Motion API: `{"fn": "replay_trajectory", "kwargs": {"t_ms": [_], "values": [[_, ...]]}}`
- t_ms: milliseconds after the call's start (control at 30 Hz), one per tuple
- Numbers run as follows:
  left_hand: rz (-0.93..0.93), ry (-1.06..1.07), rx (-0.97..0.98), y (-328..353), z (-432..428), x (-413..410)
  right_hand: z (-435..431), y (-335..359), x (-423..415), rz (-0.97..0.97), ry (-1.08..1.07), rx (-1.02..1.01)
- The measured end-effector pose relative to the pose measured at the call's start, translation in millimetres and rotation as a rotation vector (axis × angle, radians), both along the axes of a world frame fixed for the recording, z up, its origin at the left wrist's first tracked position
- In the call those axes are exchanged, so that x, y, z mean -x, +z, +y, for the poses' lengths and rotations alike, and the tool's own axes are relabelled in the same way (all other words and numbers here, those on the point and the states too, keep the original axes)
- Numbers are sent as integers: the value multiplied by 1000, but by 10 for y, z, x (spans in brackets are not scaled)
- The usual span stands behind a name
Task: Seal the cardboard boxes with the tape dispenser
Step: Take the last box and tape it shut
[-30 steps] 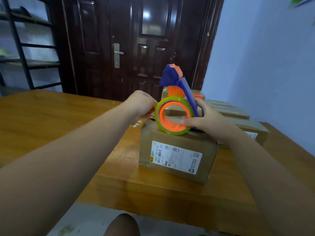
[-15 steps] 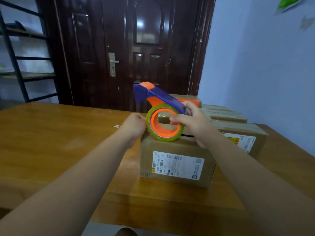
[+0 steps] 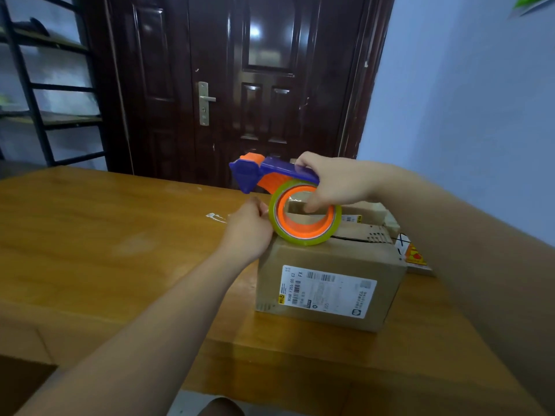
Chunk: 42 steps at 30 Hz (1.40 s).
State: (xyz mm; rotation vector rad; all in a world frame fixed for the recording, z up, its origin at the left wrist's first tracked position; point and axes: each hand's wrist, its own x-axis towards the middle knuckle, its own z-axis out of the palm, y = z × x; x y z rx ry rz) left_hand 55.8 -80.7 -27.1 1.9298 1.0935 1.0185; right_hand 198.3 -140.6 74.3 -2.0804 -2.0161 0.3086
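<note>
Your right hand (image 3: 336, 181) grips the tape dispenser (image 3: 279, 172), roll on the cardboard box (image 3: 330, 265) top's left end, nose pointing left past it; left hand (image 3: 249, 229) sits curled at that edge (pinch unclear), and the seam (image 3: 360, 238) runs rightward.

A broad wooden table (image 3: 90, 250) with a glossy honey-coloured top fills the lower part of the frame. A small white scrap (image 3: 214, 217) lies on it near the centre. Behind the table stands a dark brown panelled door (image 3: 168, 85) with a pane (image 3: 267, 34) in its upper part that catches the light, and a silver handle plate (image 3: 204, 103) at centre left. At far left is a black metal shelf rack (image 3: 33, 85), something dark (image 3: 36, 25) on its top shelf. A pale blue wall (image 3: 465, 115) takes the right side, with a bit of green (image 3: 534, 4) in the upper right corner.
</note>
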Motion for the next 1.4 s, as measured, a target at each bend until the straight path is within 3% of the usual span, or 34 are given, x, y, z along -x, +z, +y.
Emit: {"fn": "replay_trajectory", "kwargs": {"t_ms": [200,333,467,600,833,1067,1400], "values": [[-34,-8,60,-40,70,-4,-72,12,-74,159,80,-138],[-179,-16,205,-26,139,-22,-139,-100,-254,317,95,-216],[-275,-24,319,25,141,-65,-191,-357,-394,610,86,-263],[-463,-43,551,20,149,-53,-147,-696,-345,898,15,-422],[-464,9,552,-80,195,9,-142,-798,-389,959,20,-397],[-564,-100,792,-77,183,-8,-148,-759,-456,1233,78,-364],[-573,-96,826,-148,199,10,-116,-806,-426,1051,72,-393]]}}
